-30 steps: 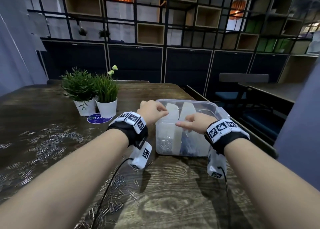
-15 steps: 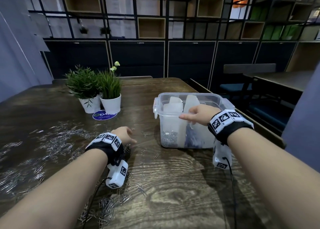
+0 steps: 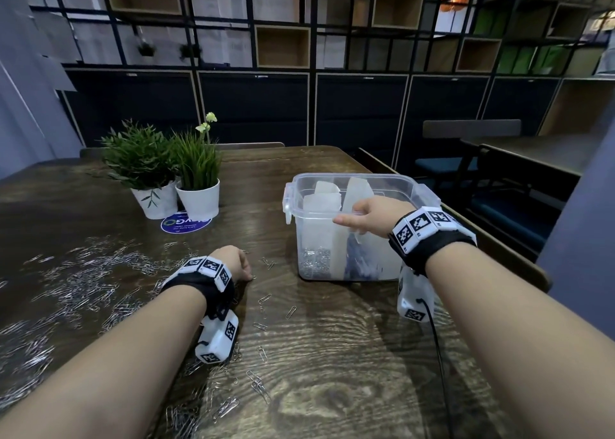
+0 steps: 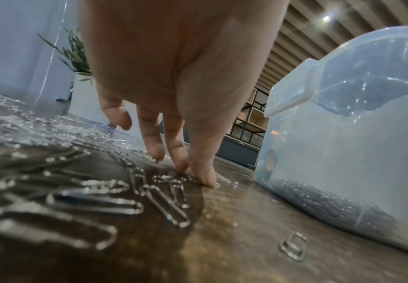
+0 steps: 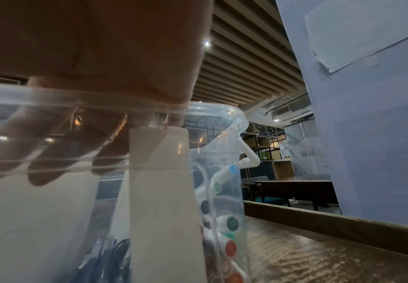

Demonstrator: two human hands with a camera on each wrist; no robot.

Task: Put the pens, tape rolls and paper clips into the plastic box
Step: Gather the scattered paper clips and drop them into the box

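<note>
Left hand (image 3: 238,262) presses straight fingertips (image 4: 204,179) on the desk (image 3: 332,355) among loose clips (image 3: 290,312); pinching up more for the box (image 3: 422,190) looks like the next step. Right hand (image 3: 371,217) curls over the box's near rim, steadying it. Only the right wrist view shows pens (image 5: 232,223) inside, beyond those fingers. Tape rolls I cannot make out.

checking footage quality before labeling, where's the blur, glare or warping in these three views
Head view: sharp, wide-angle bending of the shelving, sheen on the table. Left wrist view: nearest paper clips blurred, left hand fills the top, glints on the plastic box. Right wrist view: right hand dark and close, seen partly through the box's reflective rim; pens fairly clear.
</note>
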